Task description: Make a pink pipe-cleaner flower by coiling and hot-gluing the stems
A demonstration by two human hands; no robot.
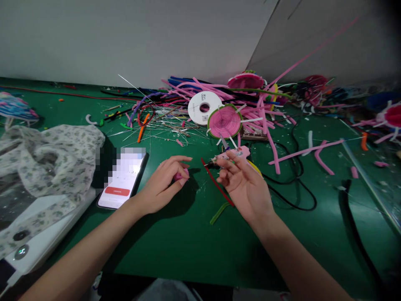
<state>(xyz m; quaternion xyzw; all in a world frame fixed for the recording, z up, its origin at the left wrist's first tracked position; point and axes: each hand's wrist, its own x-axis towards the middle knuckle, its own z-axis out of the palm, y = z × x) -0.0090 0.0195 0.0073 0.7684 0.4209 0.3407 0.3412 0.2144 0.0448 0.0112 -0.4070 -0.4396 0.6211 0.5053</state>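
Observation:
My left hand (164, 179) is over the green table with its fingers bent around a small pink fuzzy piece (181, 174), partly hidden by the thumb and fingers. My right hand (246, 188) is turned palm up, its fingers loosely curled and apart, with nothing visible in them. Just behind it lies a pink object (242, 154), partly covered by the fingers, and a yellow edge shows beside it. A red fuzzy stem (216, 182) and a short green stem (219, 213) lie near the right hand. Beyond is a pink coiled disc (224, 121) with a green rim and white tabs.
A phone (123, 179) lies left of my left hand, beside a patterned cloth (59, 163) and a white device (40, 234). A white spool (203, 108) stands among heaped pink stems (188, 85). A black cable (300, 205) loops at right.

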